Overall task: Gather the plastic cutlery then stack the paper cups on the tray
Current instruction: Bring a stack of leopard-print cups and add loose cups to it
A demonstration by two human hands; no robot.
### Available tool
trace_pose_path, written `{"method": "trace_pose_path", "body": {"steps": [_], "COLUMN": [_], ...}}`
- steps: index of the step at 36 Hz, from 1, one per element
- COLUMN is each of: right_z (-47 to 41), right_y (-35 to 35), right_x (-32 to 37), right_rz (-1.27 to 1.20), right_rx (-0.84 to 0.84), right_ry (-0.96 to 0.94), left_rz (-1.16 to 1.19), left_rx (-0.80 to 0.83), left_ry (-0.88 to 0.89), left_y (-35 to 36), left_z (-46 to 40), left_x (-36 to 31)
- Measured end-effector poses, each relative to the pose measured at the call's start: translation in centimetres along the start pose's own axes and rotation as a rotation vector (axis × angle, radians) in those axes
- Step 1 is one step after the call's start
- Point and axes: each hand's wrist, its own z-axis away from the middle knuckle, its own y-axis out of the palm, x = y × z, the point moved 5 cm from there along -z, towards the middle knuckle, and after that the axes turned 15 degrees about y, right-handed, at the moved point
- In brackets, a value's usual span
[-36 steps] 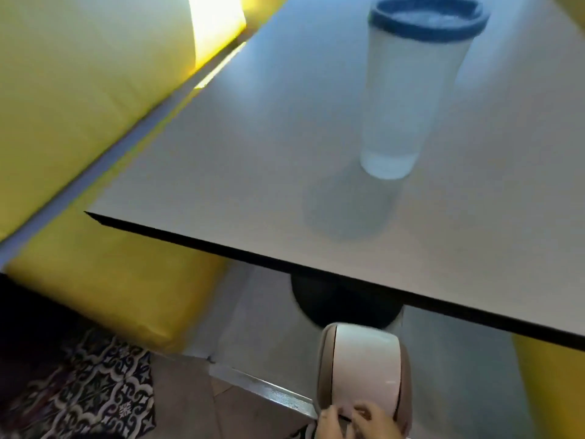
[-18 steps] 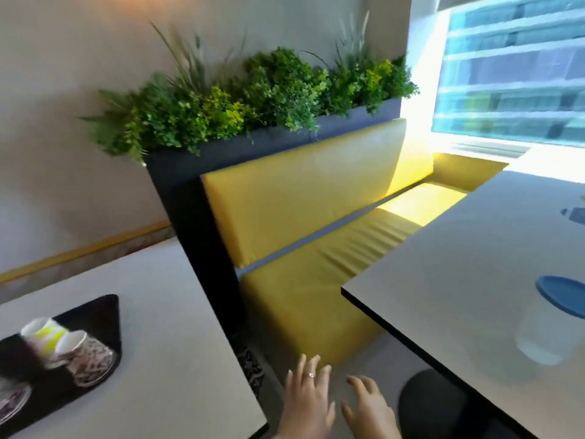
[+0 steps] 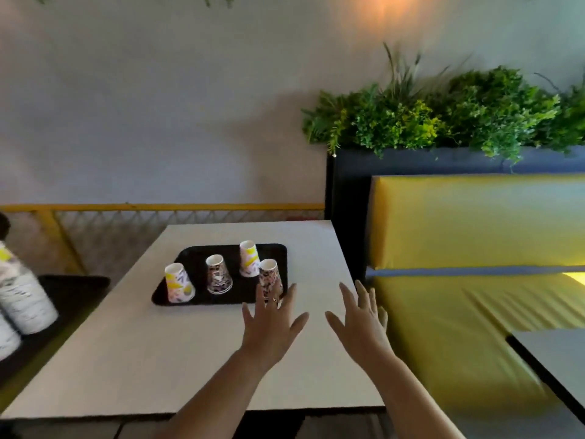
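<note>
Both bare hands reach forward over the white rectangular table [image 3: 190,359] in the lower middle of the frame, and neither one grasps anything. The left hand [image 3: 272,324] has its fingers straight and fanned wide, a ring on one finger; its fingertips [image 3: 292,288] overlap the near edge of the black rectangular plastic tray [image 3: 196,255], though whether they touch it cannot be told. The right hand [image 3: 359,321] is likewise spread, palm turned inward, near the table's right edge.

Four patterned paper cups stand upside down on the tray, apart from one another: a yellow-and-purple cup [image 3: 179,283] at the left, a dark patterned cup [image 3: 218,274] next, a white-and-yellow cup [image 3: 248,258] farther back, and a pink-and-black cup [image 3: 269,275] just beyond the left hand. No cutlery can be made out.
</note>
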Motion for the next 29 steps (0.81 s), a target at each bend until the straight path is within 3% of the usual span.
{"method": "trace_pose_path", "body": {"steps": [15, 29], "right_z": [5.7, 7.7], "right_y": [7.6, 15.0], "right_x": [22.6, 35.1], "right_rz": [-0.070, -0.079], "right_rx": [-0.018, 0.094], "right_ry": [-0.292, -0.469], "left_rz": [-0.061, -0.103], "left_rx": [-0.097, -0.170], "left_ry": [-0.267, -0.479], "left_y": [-8.1, -10.2], "left_z": [10.5, 16.3], "left_x": [19.3, 31.5]}}
